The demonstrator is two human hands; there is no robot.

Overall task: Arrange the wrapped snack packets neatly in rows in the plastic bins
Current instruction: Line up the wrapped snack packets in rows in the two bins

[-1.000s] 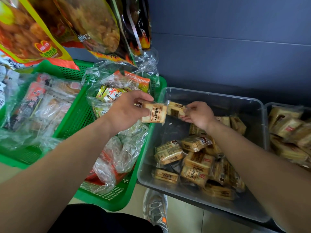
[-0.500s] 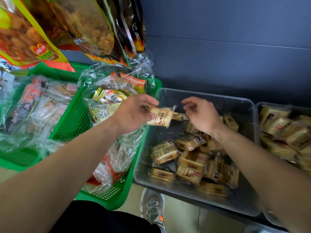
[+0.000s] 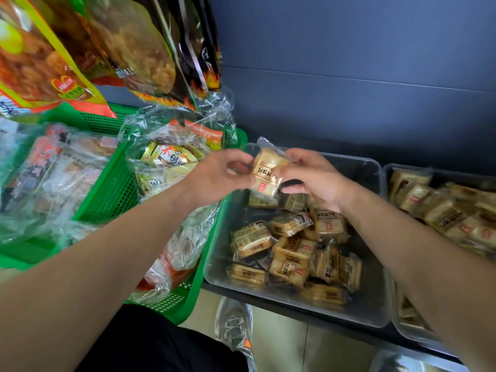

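Both hands hold one snack packet [image 3: 265, 173] in the air over the far left corner of the clear plastic bin [image 3: 214, 253]. The left hand [image 3: 214, 178] pinches its left edge between thumb and fingers, and the right hand [image 3: 314, 181] pinches the right edge with curled fingers. Below, the loose packets [image 3: 290, 253] lie jumbled at all angles in the bin, with no row formed. A second bin [image 3: 386, 183] to the right holds more of the same, and a green basket [image 3: 112, 189] of other bagged goods sits to the left.

The packet looks small and light, a block of pale slices in thin clear film (likely crisp, so liable to crack if squeezed hard). The film is glossy and probably slippery, and the crimped ends look floppy and would give poor control. The better hold, I judge, is across the firm body, thumb on one long side and fingers on the other, pressing gently, so it can be set flat and square against the bin wall.
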